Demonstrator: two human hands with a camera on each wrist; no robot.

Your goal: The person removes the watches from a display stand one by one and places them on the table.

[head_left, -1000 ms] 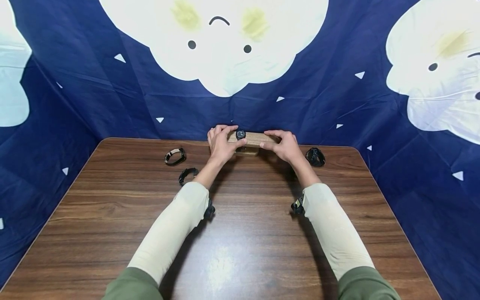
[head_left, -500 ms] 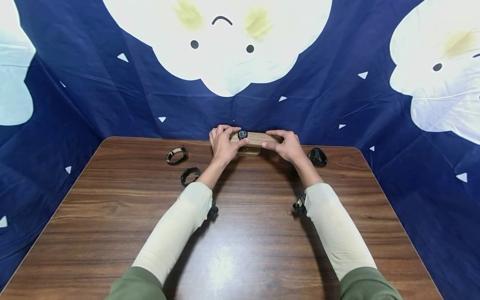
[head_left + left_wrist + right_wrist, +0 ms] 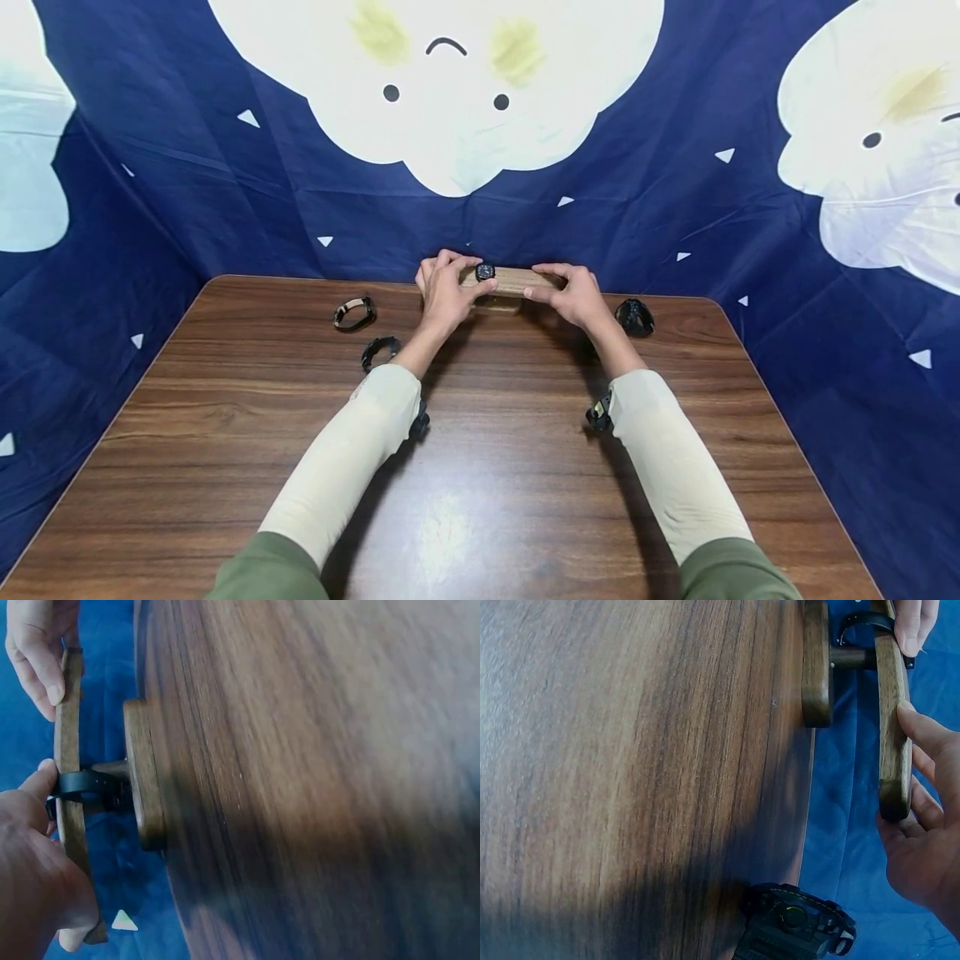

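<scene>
A wooden T-shaped watch stand has its horizontal bar (image 3: 517, 279) raised over a small wooden base (image 3: 498, 304) at the table's far edge. Looped round the bar, left of its middle, is a black wristwatch (image 3: 485, 272) with its dial up; its strap (image 3: 79, 781) hangs below the bar in the left wrist view. My left hand (image 3: 447, 296) grips the bar's left part, thumb in front and fingers behind, right beside the watch. My right hand (image 3: 573, 292) holds the bar's right end between thumb and fingers. Parts of the bar's ends are hidden by the hands.
Left of the stand lie a watch with a pale strap lining (image 3: 367, 310) and a black watch (image 3: 366, 357) near my left forearm. Another bulky black watch (image 3: 634, 318) lies right of my right hand. A blue cloth backdrop (image 3: 360, 225) hangs behind the brown table (image 3: 510, 458).
</scene>
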